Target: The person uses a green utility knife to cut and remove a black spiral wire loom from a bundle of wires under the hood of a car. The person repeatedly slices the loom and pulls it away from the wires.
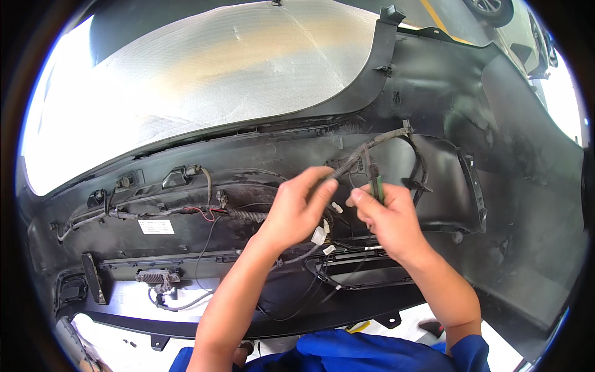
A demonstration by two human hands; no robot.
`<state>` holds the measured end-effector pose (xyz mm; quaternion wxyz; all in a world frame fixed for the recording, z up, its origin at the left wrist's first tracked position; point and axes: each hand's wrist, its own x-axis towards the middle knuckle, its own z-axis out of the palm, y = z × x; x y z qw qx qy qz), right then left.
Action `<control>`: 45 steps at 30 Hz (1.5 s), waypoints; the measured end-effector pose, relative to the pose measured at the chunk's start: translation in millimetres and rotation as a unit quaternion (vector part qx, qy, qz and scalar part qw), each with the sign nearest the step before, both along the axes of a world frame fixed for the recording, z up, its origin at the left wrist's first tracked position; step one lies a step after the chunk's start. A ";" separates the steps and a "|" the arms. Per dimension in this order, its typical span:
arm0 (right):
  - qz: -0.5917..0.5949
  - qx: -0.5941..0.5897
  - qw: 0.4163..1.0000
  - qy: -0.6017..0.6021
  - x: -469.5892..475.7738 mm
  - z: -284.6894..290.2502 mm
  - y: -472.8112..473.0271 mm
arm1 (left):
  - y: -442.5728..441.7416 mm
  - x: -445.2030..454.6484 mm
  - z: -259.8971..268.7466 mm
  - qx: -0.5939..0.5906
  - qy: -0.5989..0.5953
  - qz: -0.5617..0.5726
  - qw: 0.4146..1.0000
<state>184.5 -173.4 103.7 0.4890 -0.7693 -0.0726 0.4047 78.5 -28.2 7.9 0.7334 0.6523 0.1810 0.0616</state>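
My left hand [302,202] has its thumb and fingers closed around a corrugated wiring harness [372,145] that lies along the inner side of a black plastic car bumper cover [297,149]. Just right of it, my right hand [388,211] grips a slim dark tool with green edges [376,183], its exact kind unclear. The tool points upwards beside the harness. Below and between my hands hang a white connector [337,207] and a larger whitish connector [318,235], among thin black wires.
Left on the bumper are parking sensors [175,176], a red wire [201,213] and a label bearing writing [156,227]. A dark flat object [94,279] and a finned module [158,277] lie lower left. A silvery foam sheet [241,69] spans the top. A car [520,39] stands upper right.
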 end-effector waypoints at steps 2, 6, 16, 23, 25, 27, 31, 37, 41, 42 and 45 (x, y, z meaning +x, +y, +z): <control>-0.057 -0.009 0.997 0.041 13.8 12.0 -5.2 | -2.6 1.6 -9.1 -0.024 0.007 0.057 0.998; -0.078 -0.015 0.994 0.079 48.2 39.0 -27.8 | -7.2 -5.0 -17.9 -0.026 0.032 0.046 0.998; -0.103 0.031 0.988 0.107 45.1 44.0 -29.9 | 0.7 6.5 -3.3 -0.004 0.124 0.010 0.992; -0.111 0.090 0.965 0.222 -31.3 7.2 0.7 | 14.8 56.9 27.6 -0.018 0.035 -0.064 0.997; -0.136 0.076 0.969 0.192 -33.7 3.6 -0.4 | 17.1 63.0 30.1 0.009 0.059 -0.093 0.994; -0.222 0.092 0.958 0.158 -23.3 3.3 -5.3 | 19.0 63.4 29.9 0.009 0.035 -0.080 0.996; -0.118 -0.009 0.990 -0.074 14.5 9.2 -21.9 | 25.0 43.3 26.0 0.053 0.109 -0.083 0.989; 0.209 -0.103 0.920 -0.316 39.9 19.8 -33.7 | 25.6 25.7 21.7 0.062 0.040 -0.054 0.996; 0.317 -0.138 0.822 -0.453 42.7 22.9 -26.1 | 27.6 19.1 25.7 0.063 0.029 -0.038 0.997; 0.331 -0.130 0.811 -0.465 43.7 24.9 -24.8 | 27.3 16.9 26.4 0.066 0.026 -0.033 0.997; 0.362 -0.138 0.782 -0.488 46.9 31.6 -21.3 | 21.7 10.8 27.6 0.079 0.030 0.010 0.996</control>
